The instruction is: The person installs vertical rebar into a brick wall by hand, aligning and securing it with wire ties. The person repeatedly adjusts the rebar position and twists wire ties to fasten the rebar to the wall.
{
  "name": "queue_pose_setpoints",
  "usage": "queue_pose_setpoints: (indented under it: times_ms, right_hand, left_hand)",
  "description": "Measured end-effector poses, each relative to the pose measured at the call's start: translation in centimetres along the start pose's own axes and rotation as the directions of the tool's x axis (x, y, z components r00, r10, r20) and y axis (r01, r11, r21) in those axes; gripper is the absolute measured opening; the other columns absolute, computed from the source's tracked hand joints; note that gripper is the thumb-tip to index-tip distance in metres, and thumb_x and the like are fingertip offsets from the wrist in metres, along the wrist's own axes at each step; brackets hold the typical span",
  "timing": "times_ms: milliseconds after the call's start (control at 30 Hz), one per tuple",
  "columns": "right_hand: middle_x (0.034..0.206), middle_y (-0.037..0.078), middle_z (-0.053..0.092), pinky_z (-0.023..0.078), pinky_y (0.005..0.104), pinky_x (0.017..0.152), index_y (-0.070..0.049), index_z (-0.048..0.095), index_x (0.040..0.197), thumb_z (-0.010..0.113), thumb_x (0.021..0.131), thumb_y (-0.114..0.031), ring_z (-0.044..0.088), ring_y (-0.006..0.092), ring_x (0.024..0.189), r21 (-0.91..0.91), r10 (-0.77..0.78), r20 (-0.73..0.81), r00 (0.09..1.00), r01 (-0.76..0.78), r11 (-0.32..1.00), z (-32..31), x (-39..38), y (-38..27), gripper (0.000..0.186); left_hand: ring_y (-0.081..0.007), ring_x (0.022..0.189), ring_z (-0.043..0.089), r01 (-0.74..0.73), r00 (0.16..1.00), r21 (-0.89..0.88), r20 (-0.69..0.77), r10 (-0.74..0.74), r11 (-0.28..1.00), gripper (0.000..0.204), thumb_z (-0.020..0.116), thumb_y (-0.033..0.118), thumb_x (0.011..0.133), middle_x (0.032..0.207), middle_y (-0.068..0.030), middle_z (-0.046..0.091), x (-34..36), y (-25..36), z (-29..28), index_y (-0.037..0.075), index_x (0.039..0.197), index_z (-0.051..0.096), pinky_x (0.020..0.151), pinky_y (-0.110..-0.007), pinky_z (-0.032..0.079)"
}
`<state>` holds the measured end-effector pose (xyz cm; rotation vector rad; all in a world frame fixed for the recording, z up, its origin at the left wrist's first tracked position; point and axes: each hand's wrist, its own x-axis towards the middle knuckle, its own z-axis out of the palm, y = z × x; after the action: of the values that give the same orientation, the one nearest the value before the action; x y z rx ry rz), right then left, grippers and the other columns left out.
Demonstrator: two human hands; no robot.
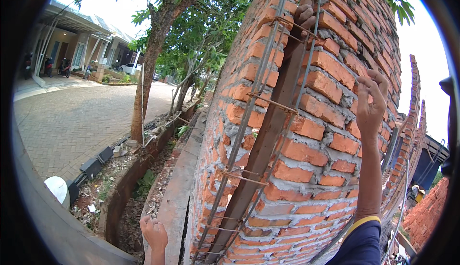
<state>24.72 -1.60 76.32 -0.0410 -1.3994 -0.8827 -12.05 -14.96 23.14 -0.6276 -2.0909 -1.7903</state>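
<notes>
My left hand (pixel 154 234) is low in the picture, beside the concrete ledge at the foot of the brick wall. Its fingers are curled closed; anything inside them is too small to make out. On the right, my right hand (pixel 371 97) is raised in front of the brick wall (pixel 321 116), fingers bent and drawn together. What they may pinch is not visible. Between the hands stands a rebar cage (pixel 273 103) with tied stirrups. Behind it a long brown board (pixel 261 145) runs up the gap in the bricks. Another person's hand (pixel 304 18) grips near the board's upper part.
A ditch (pixel 115 207) with leaves and rubble runs along the left, beside a tree (pixel 148 68) and a paved road (pixel 62 121). A white rounded object (pixel 56 188) lies at lower left. More brickwork (pixel 429 212) stands at the far right.
</notes>
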Motion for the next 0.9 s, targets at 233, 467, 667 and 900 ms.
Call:
queue_pose_setpoints:
  times_ms: [233, 467, 667, 900]
  right_hand:
    - [0.113, 0.015, 0.057, 0.049, 0.0343, 0.08, 0.003, 0.067, 0.097, 0.057, 0.088, 0.006, 0.057, 0.0242, 0.097, -0.047, -0.079, 0.093, 0.992, 0.084, 0.995, -4.5, -8.1, -3.4, 0.014]
    - [0.109, 0.018, 0.056, 0.05, 0.0338, 0.075, 0.003, 0.066, 0.102, 0.059, 0.086, 0.006, 0.058, 0.0265, 0.093, -0.035, -0.166, 0.175, 0.97, 0.175, 0.984, -8.9, -14.7, -5.6, 0.018]
    - [0.107, 0.018, 0.057, 0.051, 0.0332, 0.072, 0.004, 0.066, 0.104, 0.057, 0.086, 0.008, 0.059, 0.0273, 0.091, -0.094, -0.194, 0.165, 0.967, 0.212, 0.973, -11.3, -16.3, -5.2, 0.02]
    - [0.104, 0.018, 0.057, 0.05, 0.0346, 0.07, 0.005, 0.064, 0.102, 0.057, 0.086, 0.008, 0.058, 0.027, 0.088, -0.02, -0.173, 0.168, 0.97, 0.179, 0.984, -11.3, -16.7, -5.1, 0.017]
  left_hand:
    - [-0.039, 0.109, 0.059, 0.237, 0.901, 0.362, 0.266, -0.344, 0.901, 0.024, 0.071, 0.023, 0.074, 0.112, -0.0233, 0.063, -10.6, -13.0, -3.3, 0.004, 0.088, 0.072, 0.092, -0.045, 0.048]
    - [-0.041, 0.09, 0.066, 0.184, 0.78, 0.557, 0.418, -0.465, 0.81, 0.034, 0.06, 0.035, 0.082, 0.098, -0.0215, 0.069, -22.7, -23.4, -4.4, 0.004, 0.091, 0.073, 0.084, -0.051, 0.051]
    - [-0.0415, 0.083, 0.066, -0.158, 0.674, 0.534, 0.673, -0.304, 0.831, 0.041, 0.051, 0.038, 0.088, 0.086, -0.0202, 0.071, -29.9, -29.6, -3.6, 0.004, 0.08, 0.074, 0.075, -0.054, 0.049]
    - [-0.0417, 0.084, 0.064, -0.066, 0.749, 0.551, 0.578, -0.323, 0.832, 0.036, 0.055, 0.032, 0.084, 0.079, -0.0224, 0.069, -31.1, -29.1, -3.8, 0.002, 0.071, 0.071, 0.077, -0.055, 0.046]
